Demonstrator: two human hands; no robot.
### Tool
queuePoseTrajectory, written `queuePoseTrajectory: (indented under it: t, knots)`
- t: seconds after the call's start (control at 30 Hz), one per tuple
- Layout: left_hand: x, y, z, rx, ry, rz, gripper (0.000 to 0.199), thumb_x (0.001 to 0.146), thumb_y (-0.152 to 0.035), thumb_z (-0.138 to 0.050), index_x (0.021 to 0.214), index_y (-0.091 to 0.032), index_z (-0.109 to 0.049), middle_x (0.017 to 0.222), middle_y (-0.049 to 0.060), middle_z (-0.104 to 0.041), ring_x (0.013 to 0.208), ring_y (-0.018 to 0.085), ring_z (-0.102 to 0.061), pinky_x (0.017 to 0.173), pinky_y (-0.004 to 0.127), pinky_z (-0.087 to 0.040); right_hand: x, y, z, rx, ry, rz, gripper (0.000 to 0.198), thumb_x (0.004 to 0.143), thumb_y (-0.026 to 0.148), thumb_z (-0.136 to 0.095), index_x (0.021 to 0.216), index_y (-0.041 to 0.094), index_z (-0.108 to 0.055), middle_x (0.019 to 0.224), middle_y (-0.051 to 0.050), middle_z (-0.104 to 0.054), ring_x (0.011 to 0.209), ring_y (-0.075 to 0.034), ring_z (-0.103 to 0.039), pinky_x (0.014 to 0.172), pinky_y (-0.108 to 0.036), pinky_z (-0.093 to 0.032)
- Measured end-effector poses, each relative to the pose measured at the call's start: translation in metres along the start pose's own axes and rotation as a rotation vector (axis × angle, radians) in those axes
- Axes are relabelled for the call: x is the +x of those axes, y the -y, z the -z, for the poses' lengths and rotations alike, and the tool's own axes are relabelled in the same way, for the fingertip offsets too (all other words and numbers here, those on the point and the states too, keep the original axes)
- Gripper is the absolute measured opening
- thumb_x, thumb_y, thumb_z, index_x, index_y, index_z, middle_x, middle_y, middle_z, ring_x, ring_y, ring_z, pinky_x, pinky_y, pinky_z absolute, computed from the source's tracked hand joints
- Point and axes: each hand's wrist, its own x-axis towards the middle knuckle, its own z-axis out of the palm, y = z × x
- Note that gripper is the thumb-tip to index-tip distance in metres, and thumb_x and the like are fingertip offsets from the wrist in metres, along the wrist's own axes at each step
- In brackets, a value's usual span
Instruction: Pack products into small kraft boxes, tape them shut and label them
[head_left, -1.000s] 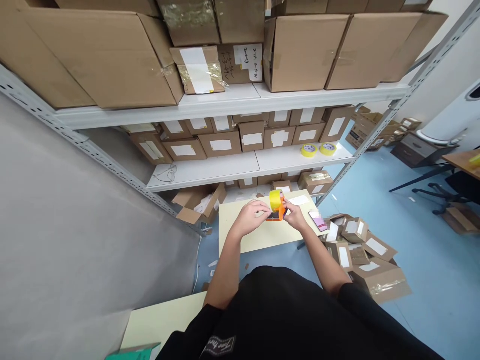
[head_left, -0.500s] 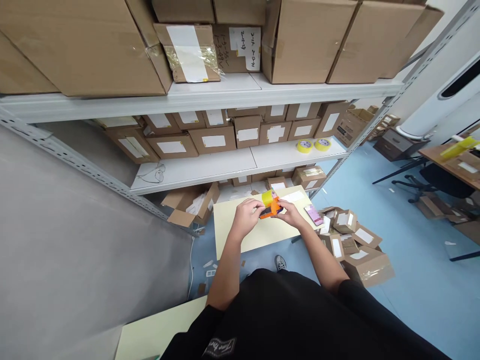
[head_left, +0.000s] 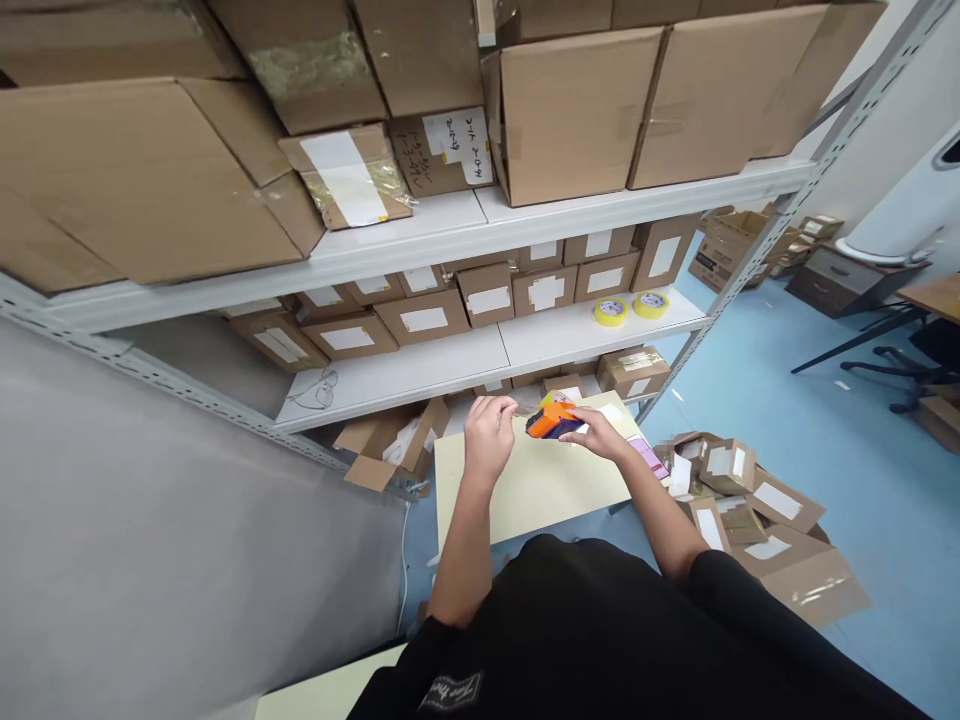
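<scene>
My right hand point(head_left: 598, 432) grips an orange and dark-blue tape dispenser point(head_left: 553, 421) above a pale yellow table point(head_left: 517, 490). Yellow tape point(head_left: 556, 398) shows on the dispenser's far side. To the left, my left hand point(head_left: 489, 435) is raised with its fingertips pinched together. A thin, see-through strip of tape point(head_left: 524, 409) seems to run from those fingertips towards the dispenser. A phone point(head_left: 648, 457) with a lit pinkish screen lies at the table's right edge, near my right forearm.
A metal shelf rack point(head_left: 420, 360) full of cardboard boxes stands ahead, with two yellow tape rolls point(head_left: 610, 312) on its middle level. An open carton point(head_left: 401, 445) sits left of the table. Several boxes point(head_left: 765, 510) are heaped on the right. A grey wall point(head_left: 187, 520) borders the left.
My left hand has drawn away from the dispenser to the left, with tape apparently stretched between. The dispenser has turned in my right hand. The camera view has shifted.
</scene>
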Motion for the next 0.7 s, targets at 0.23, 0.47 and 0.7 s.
queuePoseTrajectory:
  t: [0.23,0.47,0.7]
  knots:
    - [0.021,-0.002,-0.039,0.071,0.049,-0.056,0.022,0.102,-0.031,-0.06,0.113,-0.025,-0.078,0.129,0.012,-0.074,0.115,0.026,-0.07,0.101,0.043,-0.058,0.015,-0.047,0.003,0.083,-0.134,-0.082,0.062,0.08,0.062,-0.083,0.126,0.022,-0.075,0.128,-0.015,-0.075,0.12,-0.036,-0.07,0.107,-0.053,-0.053]
    - [0.009,-0.011,-0.075,0.052,-0.161,0.05,0.068,0.103,-0.038,-0.057,0.165,-0.024,-0.032,0.17,0.021,-0.031,0.12,0.027,-0.07,0.088,0.039,-0.064,0.069,-0.091,0.038,-0.174,-0.257,0.003,0.051,0.088,0.051,-0.076,0.129,0.02,-0.07,0.131,-0.018,-0.071,0.127,-0.039,-0.063,0.113,-0.058,-0.047]
    - [0.018,-0.005,-0.087,-0.028,-0.147,0.221,0.054,0.103,-0.035,-0.057,0.155,-0.028,-0.049,0.16,0.017,-0.047,0.109,0.022,-0.071,0.083,0.035,-0.065,0.159,-0.109,0.085,-0.429,-0.075,0.061,0.046,0.087,0.017,-0.056,0.131,0.014,-0.067,0.132,-0.018,-0.068,0.125,-0.035,-0.059,0.113,-0.053,-0.046]
